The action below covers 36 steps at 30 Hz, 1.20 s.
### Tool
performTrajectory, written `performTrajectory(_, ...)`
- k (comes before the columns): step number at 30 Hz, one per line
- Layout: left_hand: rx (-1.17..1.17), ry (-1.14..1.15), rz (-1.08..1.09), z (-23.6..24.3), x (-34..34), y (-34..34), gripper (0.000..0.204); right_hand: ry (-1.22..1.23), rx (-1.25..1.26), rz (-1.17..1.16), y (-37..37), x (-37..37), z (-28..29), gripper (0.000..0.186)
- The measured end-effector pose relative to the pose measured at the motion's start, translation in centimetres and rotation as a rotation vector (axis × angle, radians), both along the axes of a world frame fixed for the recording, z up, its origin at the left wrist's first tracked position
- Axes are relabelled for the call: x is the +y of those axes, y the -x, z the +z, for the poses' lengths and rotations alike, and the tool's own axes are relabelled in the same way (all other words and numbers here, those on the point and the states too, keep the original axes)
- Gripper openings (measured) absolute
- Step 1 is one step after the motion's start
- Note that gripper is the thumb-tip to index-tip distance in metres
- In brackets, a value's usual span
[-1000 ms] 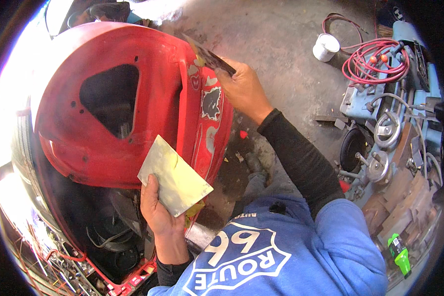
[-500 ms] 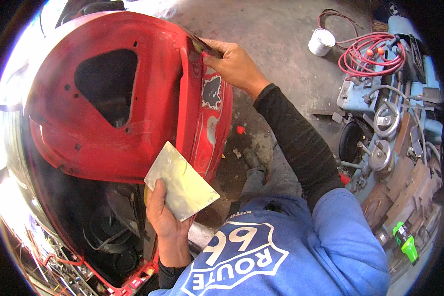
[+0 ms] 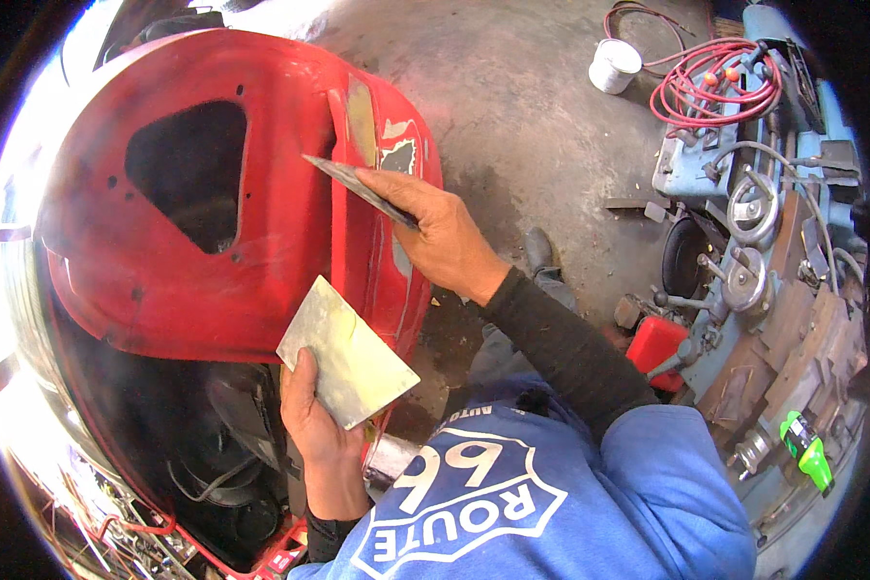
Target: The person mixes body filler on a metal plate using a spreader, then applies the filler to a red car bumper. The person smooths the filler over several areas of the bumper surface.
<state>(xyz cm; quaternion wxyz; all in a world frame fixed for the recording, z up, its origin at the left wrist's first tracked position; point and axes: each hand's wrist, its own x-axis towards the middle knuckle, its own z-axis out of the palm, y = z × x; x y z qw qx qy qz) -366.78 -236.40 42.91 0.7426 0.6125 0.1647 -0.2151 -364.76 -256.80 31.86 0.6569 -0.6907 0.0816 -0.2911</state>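
Note:
My right hand is closed on a dark, thin spreader blade, its tip angled over the raised edge of the red car body panel. Along that edge are a yellowish filler strip and pale, sanded grey patches. Below, my left hand grips a square plate smeared with pale yellow paste, thumb on top, fingers mostly hidden underneath. The panel has a large triangular opening.
At right stands a pale blue machine with handwheels, a coiled red hose, a red container and a green bottle. A white bucket sits on the concrete floor. A dark vehicle cavity lies lower left.
My right hand has come down from the panel's top edge toward me with the blade, uncovering the yellowish strip. My left hand and plate have shifted only slightly.

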Motion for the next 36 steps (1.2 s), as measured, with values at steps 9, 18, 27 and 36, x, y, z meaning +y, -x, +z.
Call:
performTrajectory(9,-0.053,0.014,-0.006,0.8,-0.5,-0.2,0.040,-0.082,0.119,-0.027,-5.6,-6.1,0.5,0.042)
performTrajectory(18,-0.009,0.034,0.018,0.3,0.5,0.3,0.040,0.017,0.018,-0.122,-8.4,-5.3,-0.2,0.042)
performTrajectory(27,0.022,0.013,0.038,-0.4,2.2,-0.3,0.041,0.088,0.021,-0.181,-3.0,0.8,0.7,0.051)
performTrajectory(36,-0.010,0.011,0.038,0.0,1.5,-1.0,0.040,-0.319,0.120,-0.139,1.1,-0.7,1.5,0.041)
